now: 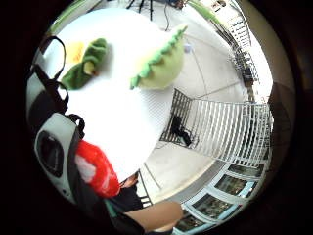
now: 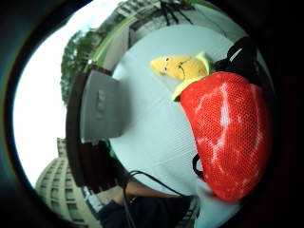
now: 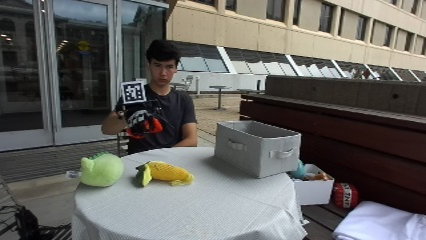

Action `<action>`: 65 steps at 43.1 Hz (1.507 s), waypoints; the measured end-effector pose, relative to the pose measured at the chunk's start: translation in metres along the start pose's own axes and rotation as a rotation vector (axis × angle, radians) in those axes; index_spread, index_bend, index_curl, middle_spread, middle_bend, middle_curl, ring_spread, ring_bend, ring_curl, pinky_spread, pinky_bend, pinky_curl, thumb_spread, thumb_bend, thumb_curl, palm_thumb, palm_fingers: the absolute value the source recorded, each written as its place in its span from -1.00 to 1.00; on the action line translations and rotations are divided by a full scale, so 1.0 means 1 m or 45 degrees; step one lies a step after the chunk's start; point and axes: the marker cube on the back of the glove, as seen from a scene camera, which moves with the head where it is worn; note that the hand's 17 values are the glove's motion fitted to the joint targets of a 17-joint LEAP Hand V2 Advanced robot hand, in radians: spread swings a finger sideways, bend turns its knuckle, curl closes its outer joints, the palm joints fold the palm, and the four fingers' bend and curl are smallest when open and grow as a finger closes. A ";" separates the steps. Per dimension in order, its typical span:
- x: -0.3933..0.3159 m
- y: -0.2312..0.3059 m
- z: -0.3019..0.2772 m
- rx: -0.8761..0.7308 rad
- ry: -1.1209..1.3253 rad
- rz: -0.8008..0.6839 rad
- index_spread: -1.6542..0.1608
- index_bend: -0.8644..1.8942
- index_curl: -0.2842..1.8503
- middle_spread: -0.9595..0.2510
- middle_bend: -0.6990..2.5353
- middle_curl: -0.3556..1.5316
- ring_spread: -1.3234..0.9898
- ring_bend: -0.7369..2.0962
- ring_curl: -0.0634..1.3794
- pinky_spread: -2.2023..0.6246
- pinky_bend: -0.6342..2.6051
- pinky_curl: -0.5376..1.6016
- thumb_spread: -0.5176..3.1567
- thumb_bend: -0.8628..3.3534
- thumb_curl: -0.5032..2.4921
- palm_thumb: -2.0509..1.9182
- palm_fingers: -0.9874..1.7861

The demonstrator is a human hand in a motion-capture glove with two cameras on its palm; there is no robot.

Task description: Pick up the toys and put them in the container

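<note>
In the outside view my gloved right hand (image 3: 141, 122) is raised above the table's far left edge and grips a red toy with white marbling (image 3: 150, 126). That red toy (image 2: 225, 133) fills much of the thumb side palm view and shows beside the palm (image 1: 98, 169). A yellow corn toy with green leaves (image 3: 164, 173) lies on the white tablecloth (image 3: 200, 205); the same corn toy (image 2: 179, 67) (image 1: 85, 61) appears in both palm views. A light green round plush (image 3: 101, 169) (image 1: 161, 63) sits at the table's left. The grey fabric container (image 3: 257, 147) (image 2: 102, 107) stands at the right.
A dark wooden bench (image 3: 346, 130) runs behind the table on the right. A small white box with toys (image 3: 313, 187) and a red ball (image 3: 344, 195) rest on it, with white cloth (image 3: 379, 222) nearby. A metal grate (image 1: 220, 127) lies on the pavement.
</note>
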 end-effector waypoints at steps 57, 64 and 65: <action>-0.481 -0.058 -0.099 0.220 -0.065 -0.536 0.38 -0.23 0.20 -0.21 -0.21 0.14 -0.26 0.22 -0.18 0.23 -0.05 -0.08 -0.47 -0.51 0.04 0.38 0.50; -0.481 -0.052 -0.082 0.066 -0.051 -0.577 0.40 -0.37 0.13 -0.04 -0.41 0.07 -0.21 0.14 -0.19 0.28 0.06 -0.02 -0.29 -0.61 -0.05 0.23 -0.06; -0.480 -0.052 -0.082 0.063 -0.053 -0.581 0.41 -0.26 0.19 -0.13 -0.30 0.14 -0.23 0.27 -0.08 0.24 0.03 -0.02 -0.32 -0.55 -0.02 0.32 0.34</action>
